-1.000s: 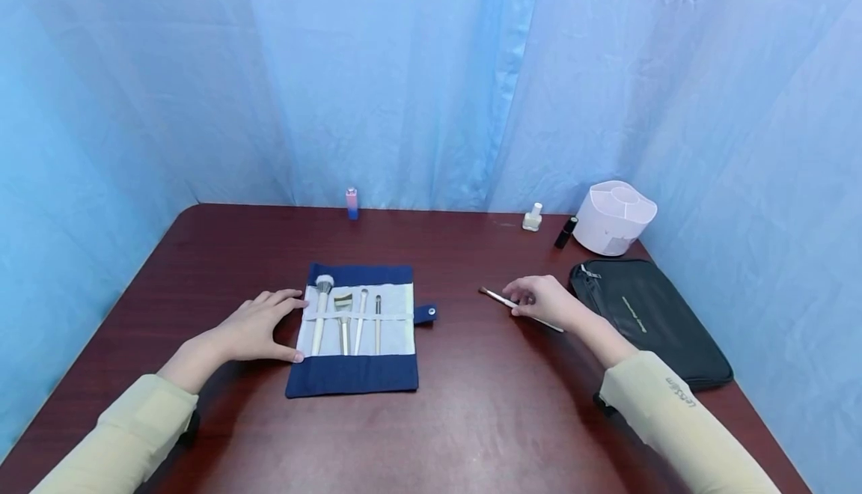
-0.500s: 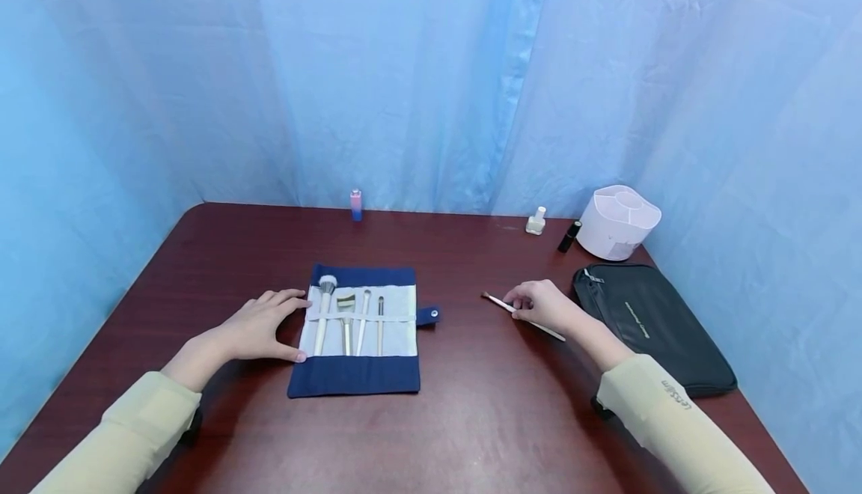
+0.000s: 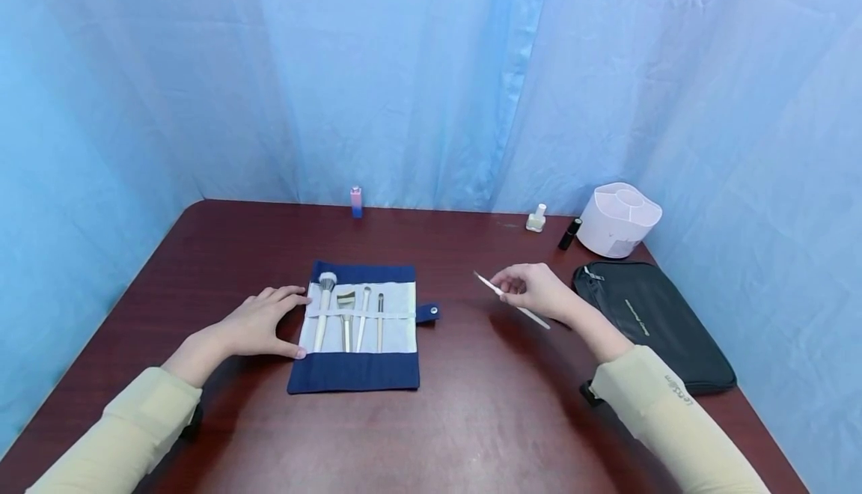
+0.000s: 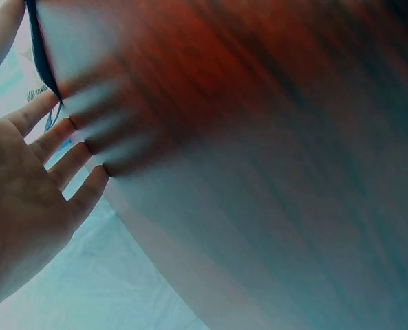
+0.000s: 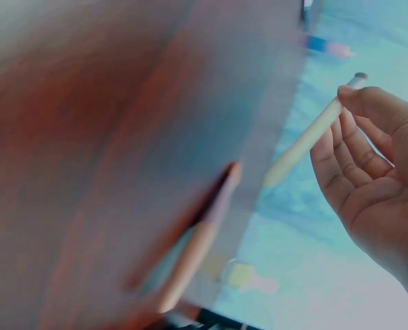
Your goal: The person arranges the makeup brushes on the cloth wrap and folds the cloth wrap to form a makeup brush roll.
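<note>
In the head view my left hand (image 3: 259,325) lies with fingers spread at the left edge of a navy brush roll (image 3: 353,373), thumb on its border. Several makeup brushes (image 3: 325,307) sit under the roll's strap. The left wrist view shows the left fingertips (image 4: 97,172) down on the table beside the roll's dark edge. Between thumb and fingers, my right hand (image 3: 535,290) pinches a slim pale makeup brush (image 3: 535,317), tilted above the table. Below it, the right wrist view has a second, blurred brush (image 5: 190,258) with an orange-brown tip.
A black zip case (image 3: 653,322) lies at the right beside the forearm. Behind it stand a white organizer (image 3: 616,224), a black tube (image 3: 569,234) and a nail polish bottle (image 3: 536,219). A pink-blue tube (image 3: 356,203) stands near the back edge, before the curtain.
My right hand has lifted the brush off the table and moved slightly up and left with it. The left hand stays at the roll's edge.
</note>
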`<state>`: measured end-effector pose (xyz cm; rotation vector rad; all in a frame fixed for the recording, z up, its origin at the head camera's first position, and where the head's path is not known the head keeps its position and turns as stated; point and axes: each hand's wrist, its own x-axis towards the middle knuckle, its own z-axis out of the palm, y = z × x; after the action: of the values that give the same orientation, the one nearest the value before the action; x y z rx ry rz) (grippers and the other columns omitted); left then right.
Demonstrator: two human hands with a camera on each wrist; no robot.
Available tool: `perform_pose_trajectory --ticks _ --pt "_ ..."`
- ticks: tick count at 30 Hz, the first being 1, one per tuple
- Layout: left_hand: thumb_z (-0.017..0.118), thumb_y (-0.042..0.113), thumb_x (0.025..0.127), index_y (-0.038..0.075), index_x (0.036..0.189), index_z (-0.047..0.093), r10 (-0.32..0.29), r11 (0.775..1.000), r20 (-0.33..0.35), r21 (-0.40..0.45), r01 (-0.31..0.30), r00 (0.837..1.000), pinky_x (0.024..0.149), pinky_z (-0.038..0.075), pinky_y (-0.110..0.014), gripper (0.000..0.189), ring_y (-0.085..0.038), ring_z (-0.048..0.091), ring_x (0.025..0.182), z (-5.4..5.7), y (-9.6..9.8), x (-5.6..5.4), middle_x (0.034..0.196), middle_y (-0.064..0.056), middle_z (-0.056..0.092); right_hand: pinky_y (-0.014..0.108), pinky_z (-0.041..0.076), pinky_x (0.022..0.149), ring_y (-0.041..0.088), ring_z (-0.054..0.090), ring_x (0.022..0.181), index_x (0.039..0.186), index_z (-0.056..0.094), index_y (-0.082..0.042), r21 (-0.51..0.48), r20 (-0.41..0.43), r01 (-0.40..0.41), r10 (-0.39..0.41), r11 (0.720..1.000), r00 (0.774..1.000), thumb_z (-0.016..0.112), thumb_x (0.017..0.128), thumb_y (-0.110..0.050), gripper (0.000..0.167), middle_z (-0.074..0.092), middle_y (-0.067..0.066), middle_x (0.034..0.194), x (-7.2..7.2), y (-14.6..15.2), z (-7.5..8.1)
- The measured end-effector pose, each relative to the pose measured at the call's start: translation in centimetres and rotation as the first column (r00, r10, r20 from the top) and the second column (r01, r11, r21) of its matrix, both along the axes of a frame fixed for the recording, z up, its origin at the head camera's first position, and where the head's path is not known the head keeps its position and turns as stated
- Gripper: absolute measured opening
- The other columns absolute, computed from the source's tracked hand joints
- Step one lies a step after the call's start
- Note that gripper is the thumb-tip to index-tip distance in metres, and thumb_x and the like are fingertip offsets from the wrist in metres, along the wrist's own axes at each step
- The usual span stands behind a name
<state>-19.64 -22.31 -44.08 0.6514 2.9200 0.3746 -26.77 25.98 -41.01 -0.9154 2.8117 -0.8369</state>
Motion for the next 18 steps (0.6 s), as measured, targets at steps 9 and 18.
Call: perform_pose_trajectory --ticks 9,18 --pt "0.074 0.062 0.067 0.008 0.137 0.047 -0.004 1.0 -0.003 -0.001 0.004 1.0 0.096 0.033 -0.063 0.092 -0.039 0.038 0.125 -0.1 0.0 0.0 0.144 -0.018 0.039 0.03 0.05 0.07 0.01 0.059 0.079 0.11 0.066 -0.016 -0.09 -0.027 -0.023 0.021 0.996 0.999 0.07 0.084 -0.01 0.027 0.064 -0.006 0.086 0.1 -2.7 2.9" --pt "0.074 0.063 0.067 0.008 0.137 0.048 -0.007 1.0 -0.006 -0.001 0.007 1.0 0.095 0.034 -0.063 0.092 -0.039 0.038 0.124 0.0 0.0 -0.1 0.143 -0.018 0.039 0.028 0.052 0.072 0.015 0.06 0.084 0.11 0.058 -0.011 -0.25 0.07 0.011 0.007 0.968 0.998 0.065 0.087 -0.01 0.024 0.061 0.003 0.092 -0.6 -6.1 4.4"
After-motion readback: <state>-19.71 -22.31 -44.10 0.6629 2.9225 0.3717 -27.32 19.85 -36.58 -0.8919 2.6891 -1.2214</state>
